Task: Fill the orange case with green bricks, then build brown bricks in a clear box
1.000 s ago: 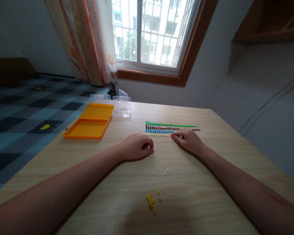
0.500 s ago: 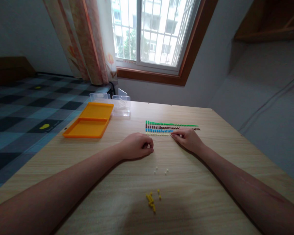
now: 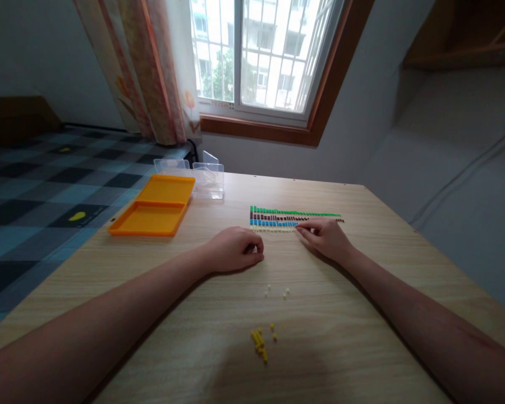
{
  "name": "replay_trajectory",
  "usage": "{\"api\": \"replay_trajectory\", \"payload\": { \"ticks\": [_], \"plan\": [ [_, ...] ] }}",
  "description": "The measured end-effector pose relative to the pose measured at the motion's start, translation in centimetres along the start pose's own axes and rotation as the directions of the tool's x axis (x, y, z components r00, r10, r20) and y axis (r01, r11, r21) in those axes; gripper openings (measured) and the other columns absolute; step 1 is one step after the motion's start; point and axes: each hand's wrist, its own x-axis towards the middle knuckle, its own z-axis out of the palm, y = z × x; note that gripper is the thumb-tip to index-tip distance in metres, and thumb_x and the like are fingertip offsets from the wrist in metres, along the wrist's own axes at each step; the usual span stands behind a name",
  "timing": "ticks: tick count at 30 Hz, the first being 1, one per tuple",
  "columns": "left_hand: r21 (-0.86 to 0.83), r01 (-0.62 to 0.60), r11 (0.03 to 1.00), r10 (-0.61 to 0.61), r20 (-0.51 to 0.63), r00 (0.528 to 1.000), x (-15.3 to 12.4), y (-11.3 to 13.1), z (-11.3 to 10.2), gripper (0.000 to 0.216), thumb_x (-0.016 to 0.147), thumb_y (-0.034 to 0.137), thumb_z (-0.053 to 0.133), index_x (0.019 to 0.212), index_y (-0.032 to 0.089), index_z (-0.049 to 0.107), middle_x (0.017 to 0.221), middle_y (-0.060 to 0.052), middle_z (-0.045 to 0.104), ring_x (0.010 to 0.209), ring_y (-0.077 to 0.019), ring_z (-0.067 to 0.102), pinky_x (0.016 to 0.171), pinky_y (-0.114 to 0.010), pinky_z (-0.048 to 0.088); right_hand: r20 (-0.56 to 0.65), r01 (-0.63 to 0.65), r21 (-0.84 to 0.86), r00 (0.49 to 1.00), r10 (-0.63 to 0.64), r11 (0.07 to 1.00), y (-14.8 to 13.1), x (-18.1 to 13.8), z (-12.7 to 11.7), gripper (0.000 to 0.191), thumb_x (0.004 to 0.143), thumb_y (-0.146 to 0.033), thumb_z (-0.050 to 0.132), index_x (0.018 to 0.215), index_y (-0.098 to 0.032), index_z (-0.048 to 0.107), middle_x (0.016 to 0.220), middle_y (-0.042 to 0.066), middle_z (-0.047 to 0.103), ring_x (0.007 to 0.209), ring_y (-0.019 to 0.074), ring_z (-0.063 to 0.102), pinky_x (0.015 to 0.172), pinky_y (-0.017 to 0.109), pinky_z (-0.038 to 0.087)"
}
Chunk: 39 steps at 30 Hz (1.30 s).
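Observation:
My right hand (image 3: 322, 235) is pinched at the right end of a row of pale cream pieces (image 3: 273, 229); anything between its fingertips is too small to make out. Behind that row run lines of small blue pieces (image 3: 273, 223), dark brown pieces (image 3: 271, 217) and green pieces (image 3: 273, 211), all ordered left to right. The hand covers part of the blue row. My left hand (image 3: 238, 249) rests on the table with its fingers curled, left of and nearer than the rows; what it holds, if anything, is hidden.
Several loose cream pieces (image 3: 284, 296) lie between my forearms, with a small pile of yellow pieces (image 3: 258, 343) nearer. An open orange case (image 3: 145, 219) stands at the table's left edge, beside clear plastic boxes (image 3: 208, 182). A checked bed (image 3: 67, 185) adjoins the left.
My right hand has shifted very slightly right along the cream row. My left hand stays in place, and the loose pieces have not moved.

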Motion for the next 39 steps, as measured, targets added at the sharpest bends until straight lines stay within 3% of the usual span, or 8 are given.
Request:
{"api": "replay_trajectory", "payload": {
  "ticks": [3,7,13,21,27,39],
  "plan": [
    [0.002,-0.002,1.000,0.002,-0.012,1.000,0.1,-0.1,0.1,0.013,0.082,0.028,0.063,0.083,0.021,0.075,0.071,0.002,0.067,0.065,-0.0133,0.057,0.060,-0.023,0.036,0.162,0.069,0.123,0.983,-0.088,0.990,-1.4,-0.4,-0.7,0.021,0.092,-0.030,0.066,0.088,-0.018,0.082,0.071,0.004,0.073,0.058,0.0128,0.059,0.057,0.024,0.043],
    [-0.001,-0.008,1.000,0.008,-0.018,1.000,0.1,-0.2,0.2,0.014,0.083,0.030,0.064,0.083,0.021,0.075,0.070,0.002,0.066,0.065,-0.0129,0.056,0.060,-0.023,0.035,0.435,0.101,0.300,0.870,-0.230,0.949,-4.4,-1.1,-1.4,0.013,0.087,-0.025,0.070,0.089,-0.019,0.083,0.071,0.002,0.069,0.058,0.0100,0.057,0.054,0.021,0.042],
    [-0.002,-0.016,1.000,0.016,-0.014,1.000,0.1,-0.4,0.2,0.014,0.085,0.031,0.065,0.084,0.021,0.075,0.070,0.002,0.066,0.065,-0.0126,0.055,0.061,-0.024,0.035,0.580,0.061,0.349,0.770,-0.267,0.935,-7.1,-1.8,-1.5,0.011,0.083,-0.017,0.072,0.086,-0.020,0.082,0.075,0.001,0.069,0.060,0.0092,0.059,0.056,0.019,0.045],
    [-0.005,-0.009,1.000,0.009,-0.017,1.000,0.1,0.0,0.0,0.013,0.084,0.030,0.065,0.083,0.021,0.075,0.069,0.002,0.065,0.063,-0.0124,0.054,0.061,-0.023,0.035,0.577,0.085,0.277,0.782,-0.236,0.957,-6.9,-2.0,-1.2,0.013,0.080,-0.012,0.070,0.084,-0.021,0.080,0.076,0.000,0.069,0.061,0.0092,0.060,0.058,0.019,0.045],
    [-0.006,-0.012,1.000,0.012,-0.019,1.000,0.1,-0.1,0.1,0.013,0.084,0.029,0.065,0.083,0.021,0.074,0.069,0.003,0.065,0.064,-0.0123,0.055,0.060,-0.023,0.035,0.537,0.071,0.245,0.820,-0.197,0.967,-6.3,-1.4,-1.2,0.013,0.078,-0.013,0.067,0.080,-0.020,0.079,0.073,0.000,0.069,0.061,0.0105,0.057,0.059,0.021,0.043],
    [-0.012,-0.024,1.000,0.024,-0.020,1.000,0.1,-0.1,0.0,0.014,0.084,0.031,0.065,0.084,0.021,0.074,0.067,0.002,0.065,0.063,-0.0127,0.055,0.061,-0.023,0.036,0.498,-0.118,0.198,0.867,0.004,0.973,-3.4,-0.7,-0.9,0.014,0.079,-0.020,0.066,0.082,-0.017,0.079,0.067,0.000,0.068,0.061,0.0124,0.056,0.056,0.022,0.039]
  ]
}}
